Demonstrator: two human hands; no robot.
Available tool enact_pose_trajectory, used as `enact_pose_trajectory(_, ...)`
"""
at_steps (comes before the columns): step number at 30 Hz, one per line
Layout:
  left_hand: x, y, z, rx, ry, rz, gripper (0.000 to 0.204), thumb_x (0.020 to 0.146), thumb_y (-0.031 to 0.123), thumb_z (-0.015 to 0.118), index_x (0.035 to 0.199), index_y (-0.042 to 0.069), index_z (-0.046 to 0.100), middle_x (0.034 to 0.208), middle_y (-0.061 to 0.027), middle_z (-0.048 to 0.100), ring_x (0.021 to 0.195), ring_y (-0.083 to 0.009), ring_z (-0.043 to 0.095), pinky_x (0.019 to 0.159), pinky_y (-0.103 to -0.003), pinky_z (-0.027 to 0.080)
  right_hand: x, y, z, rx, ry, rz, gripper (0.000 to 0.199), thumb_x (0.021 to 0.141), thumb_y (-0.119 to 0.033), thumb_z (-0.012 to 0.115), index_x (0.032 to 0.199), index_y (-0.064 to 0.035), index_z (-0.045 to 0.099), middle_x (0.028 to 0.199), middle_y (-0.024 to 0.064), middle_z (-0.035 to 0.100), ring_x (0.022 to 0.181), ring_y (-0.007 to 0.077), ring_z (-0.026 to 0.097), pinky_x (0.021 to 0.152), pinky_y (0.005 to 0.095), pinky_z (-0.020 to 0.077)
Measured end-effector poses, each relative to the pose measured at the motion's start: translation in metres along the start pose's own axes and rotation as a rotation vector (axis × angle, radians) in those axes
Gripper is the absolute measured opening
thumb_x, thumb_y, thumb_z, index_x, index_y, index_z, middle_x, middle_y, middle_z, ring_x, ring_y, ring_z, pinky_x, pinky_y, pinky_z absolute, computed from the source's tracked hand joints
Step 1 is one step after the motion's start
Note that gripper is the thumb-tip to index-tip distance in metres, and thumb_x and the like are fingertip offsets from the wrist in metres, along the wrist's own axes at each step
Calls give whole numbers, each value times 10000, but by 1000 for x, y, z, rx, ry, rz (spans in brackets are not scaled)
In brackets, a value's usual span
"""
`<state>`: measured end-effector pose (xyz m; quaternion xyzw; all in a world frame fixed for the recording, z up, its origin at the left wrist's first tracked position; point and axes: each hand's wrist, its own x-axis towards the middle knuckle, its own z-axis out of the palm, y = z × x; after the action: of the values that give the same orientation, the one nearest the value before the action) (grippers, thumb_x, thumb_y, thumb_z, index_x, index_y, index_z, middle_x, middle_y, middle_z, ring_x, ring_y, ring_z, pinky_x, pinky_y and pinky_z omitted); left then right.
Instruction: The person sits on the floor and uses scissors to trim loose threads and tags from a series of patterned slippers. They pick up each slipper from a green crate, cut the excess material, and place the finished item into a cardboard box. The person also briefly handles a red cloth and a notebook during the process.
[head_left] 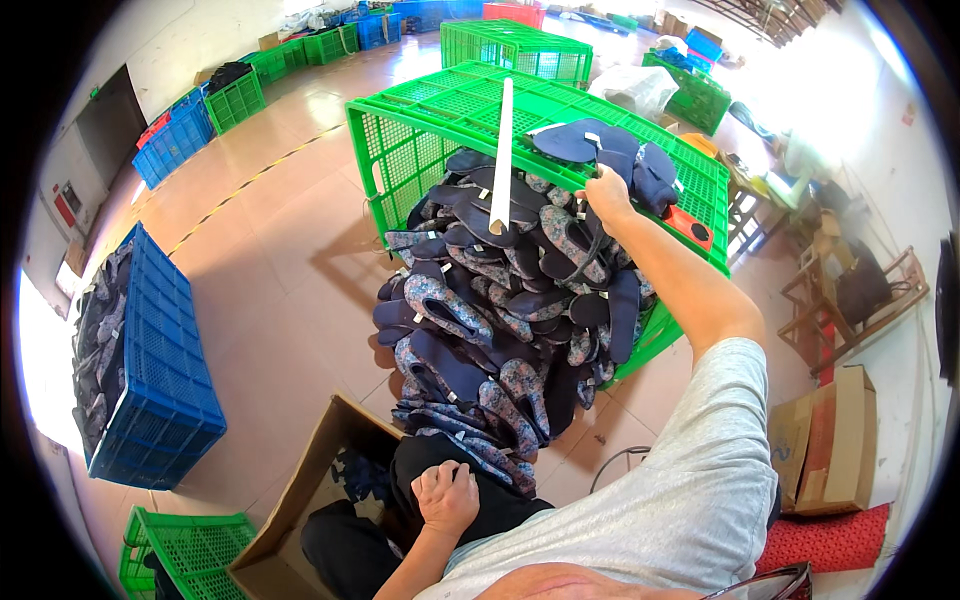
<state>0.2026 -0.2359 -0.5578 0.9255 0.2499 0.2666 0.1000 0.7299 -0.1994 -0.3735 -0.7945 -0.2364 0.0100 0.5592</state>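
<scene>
Right hand: the right hand (606, 192) reaches far out to the top of the pile of shoe pieces (510, 320). Its fingers are curled on a dark blue piece; how tight the grip is cannot be told, because the fingers are partly hidden.
Left hand: the left hand (446, 495) rests near the person, on the black lap. The fingers are bent in loosely and hold nothing that can be seen.
Pile: many dark blue and flowery shoe pieces spill from the tipped green crate (420, 130) down to the person's knees.
White stick: a long white strip (502, 155) lies on top of the pile, left of the right hand.
Cardboard box: an open brown box (300, 500) stands near, left of the lap. A few dark blue bits lie inside; its near end is cut off by the picture's edge.
Blue crate: a blue crate (160, 370) stands on the floor to the left, with dark things inside that are hard to make out.
Far away: more green and blue crates stand on the floor, small and bent by the lens.
Right side: wooden chairs and a brown carton, partly washed out by bright light.
</scene>
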Motion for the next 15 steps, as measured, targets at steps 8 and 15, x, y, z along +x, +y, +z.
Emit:
enact_pose_trajectory(8,3,-4,2,8,5,20,229,702,189,743,927,149,721,990,28,584,959,-201,523,816,-389,361,19,-28,25,193,-39,154,527,851,-4,452,1377,11,475,896,116,631,691,175,658,483,299,375)
enact_pose_trajectory(15,5,-8,4,-5,-11,3,230,704,210,749,927,158,724,989,40,585,960,-191,517,807,-382,359,73,-20,38,496,-135,426,355,877,55,464,1221,-34,469,1025,100,534,760,219,678,437,267,322)
